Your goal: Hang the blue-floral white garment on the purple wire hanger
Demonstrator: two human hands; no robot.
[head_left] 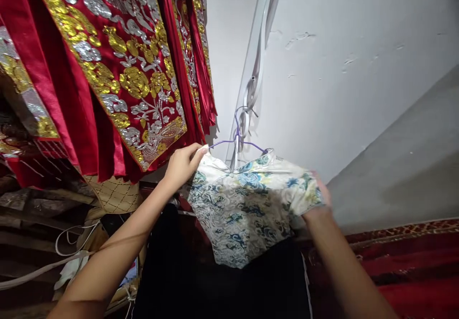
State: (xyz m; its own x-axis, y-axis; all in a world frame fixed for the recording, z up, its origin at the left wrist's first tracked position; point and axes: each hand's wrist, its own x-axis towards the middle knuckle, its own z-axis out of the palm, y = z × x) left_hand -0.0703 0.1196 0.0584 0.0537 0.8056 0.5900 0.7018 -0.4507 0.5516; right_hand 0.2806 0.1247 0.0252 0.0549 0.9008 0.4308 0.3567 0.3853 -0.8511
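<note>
A white garment with blue and green flowers (247,204) hangs on a purple wire hanger (236,139), whose hook is caught on a white strap (256,65) against the wall. My left hand (182,166) pinches the garment's left shoulder at the hanger's end. Most of my right hand (321,194) is hidden behind the right sleeve, which it holds from the back. The garment's lower edge lies over a black cloth (222,285).
Red robes with gold and silver embroidery (118,65) hang close at the upper left. A white wall (340,60) stands behind. Red patterned fabric (412,261) lies at the lower right. Cords and woven beige cloth (114,194) clutter the lower left.
</note>
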